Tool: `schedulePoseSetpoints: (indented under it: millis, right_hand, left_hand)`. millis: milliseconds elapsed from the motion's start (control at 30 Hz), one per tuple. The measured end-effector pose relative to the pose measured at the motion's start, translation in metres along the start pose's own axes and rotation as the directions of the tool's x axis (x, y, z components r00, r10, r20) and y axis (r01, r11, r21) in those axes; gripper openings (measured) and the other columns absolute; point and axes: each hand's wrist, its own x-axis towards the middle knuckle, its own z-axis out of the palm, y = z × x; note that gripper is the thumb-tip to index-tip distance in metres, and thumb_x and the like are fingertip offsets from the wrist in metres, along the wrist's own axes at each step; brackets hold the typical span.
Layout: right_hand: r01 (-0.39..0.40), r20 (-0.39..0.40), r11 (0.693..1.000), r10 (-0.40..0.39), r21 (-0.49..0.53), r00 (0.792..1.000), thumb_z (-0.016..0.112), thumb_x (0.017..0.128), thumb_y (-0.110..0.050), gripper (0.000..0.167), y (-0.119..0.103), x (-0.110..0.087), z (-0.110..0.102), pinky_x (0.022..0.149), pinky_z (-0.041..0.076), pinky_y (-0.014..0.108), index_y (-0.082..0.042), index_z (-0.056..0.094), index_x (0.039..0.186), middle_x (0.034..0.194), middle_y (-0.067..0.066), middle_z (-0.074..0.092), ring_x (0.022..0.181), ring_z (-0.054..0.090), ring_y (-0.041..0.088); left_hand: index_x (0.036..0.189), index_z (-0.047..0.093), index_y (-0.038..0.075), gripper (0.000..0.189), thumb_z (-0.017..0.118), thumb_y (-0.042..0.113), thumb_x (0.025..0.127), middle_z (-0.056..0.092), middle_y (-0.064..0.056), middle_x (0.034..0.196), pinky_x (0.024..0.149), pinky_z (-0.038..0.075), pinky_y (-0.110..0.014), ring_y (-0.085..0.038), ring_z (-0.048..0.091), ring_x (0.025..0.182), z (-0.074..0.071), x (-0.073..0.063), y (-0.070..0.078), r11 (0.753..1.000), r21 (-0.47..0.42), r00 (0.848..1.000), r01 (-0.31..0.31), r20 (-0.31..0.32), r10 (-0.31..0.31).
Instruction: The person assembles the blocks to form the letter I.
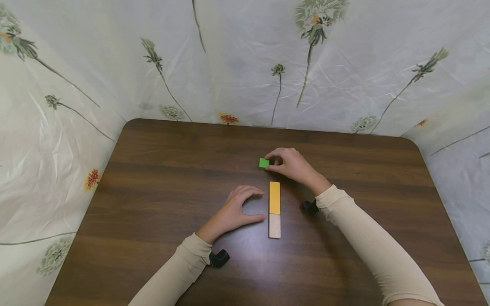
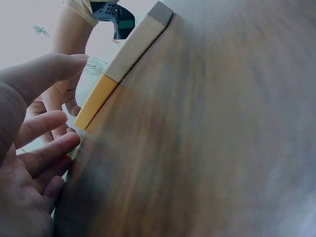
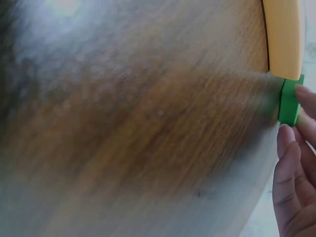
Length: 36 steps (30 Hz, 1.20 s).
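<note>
My right hand (image 1: 292, 163) pinches a small green block (image 1: 263, 163) between thumb and fingertips, beyond the far end of a yellow block (image 1: 274, 197). The right wrist view also has the thumb and fingers on the green block (image 3: 289, 101). A pale wooden block (image 1: 274, 225) lies end to end with the yellow one, on its near side, forming one straight bar. My left hand (image 1: 233, 212) is left of this bar, thumb and fingers spread apart in a wide curve with nothing between them. From the left wrist, the yellow block (image 2: 96, 101) appears beyond the left fingertips.
The blocks lie on a dark brown wooden table (image 1: 172, 157) with rounded far corners. Behind it and at both sides hangs a pale sheet (image 1: 245, 55) with dandelion prints. A black wrist device (image 1: 219, 258) sits at the left cuff, another black device (image 1: 310, 208) at the right.
</note>
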Motion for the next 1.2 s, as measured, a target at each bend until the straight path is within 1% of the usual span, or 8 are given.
schedulePoseSetpoints:
  millis: [133, 433, 800, 967, 1200]
  right_hand:
    - [0.004, -0.004, 1.0, -0.004, -0.001, 1.0, 0.082, 0.09, -0.023, 0.034, 0.002, -0.002, -0.001, 0.068, 0.049, 0.03, -0.008, 0.076, 0.12, 0.106, 0.007, 0.076, 0.077, 0.064, 0.015]
    - [0.005, -0.018, 1.0, -0.005, 0.015, 1.0, 0.082, 0.09, -0.023, 0.033, 0.007, -0.011, -0.003, 0.07, 0.049, 0.031, -0.008, 0.077, 0.119, 0.102, 0.007, 0.076, 0.076, 0.063, 0.015]
    - [0.011, -0.008, 0.999, -0.011, 0.039, 1.0, 0.082, 0.09, -0.022, 0.033, 0.013, -0.02, -0.004, 0.072, 0.05, 0.031, -0.009, 0.076, 0.12, 0.103, 0.006, 0.076, 0.078, 0.063, 0.013]
    - [0.024, -0.019, 0.999, -0.023, 0.039, 1.0, 0.082, 0.09, -0.021, 0.033, 0.016, -0.025, -0.005, 0.073, 0.05, 0.032, -0.009, 0.076, 0.12, 0.101, 0.004, 0.076, 0.077, 0.064, 0.012]
    - [0.022, -0.012, 0.999, -0.021, 0.037, 1.0, 0.082, 0.09, -0.022, 0.032, 0.017, -0.032, -0.007, 0.077, 0.051, 0.033, -0.009, 0.076, 0.119, 0.096, 0.002, 0.074, 0.078, 0.063, 0.012]
  left_hand:
    - [0.136, 0.065, 0.014, 0.06, 0.086, 0.036, 0.085, 0.061, -0.003, 0.143, 0.119, 0.035, -0.055, -0.024, 0.05, 0.139, 0.0, 0.001, 0.001, 1.0, 0.002, 1.0, 0.005, 0.007, -0.005]
    - [0.135, 0.065, 0.013, 0.059, 0.086, 0.035, 0.085, 0.062, -0.003, 0.143, 0.119, 0.035, -0.055, -0.024, 0.05, 0.138, -0.001, 0.0, 0.001, 1.0, -0.008, 1.0, 0.003, 0.004, -0.003]
    - [0.136, 0.064, 0.013, 0.059, 0.086, 0.035, 0.085, 0.062, -0.004, 0.143, 0.118, 0.035, -0.057, -0.025, 0.05, 0.139, -0.002, 0.0, 0.002, 1.0, -0.012, 1.0, 0.002, 0.001, -0.002]
    - [0.136, 0.064, 0.013, 0.059, 0.086, 0.035, 0.085, 0.062, -0.005, 0.143, 0.117, 0.035, -0.057, -0.025, 0.049, 0.139, -0.002, 0.0, 0.002, 1.0, -0.011, 1.0, -0.005, -0.002, 0.005]
    - [0.136, 0.064, 0.014, 0.06, 0.086, 0.035, 0.085, 0.061, -0.003, 0.143, 0.118, 0.035, -0.056, -0.025, 0.049, 0.139, -0.001, 0.0, 0.001, 1.0, -0.008, 1.0, 0.006, 0.003, -0.006]
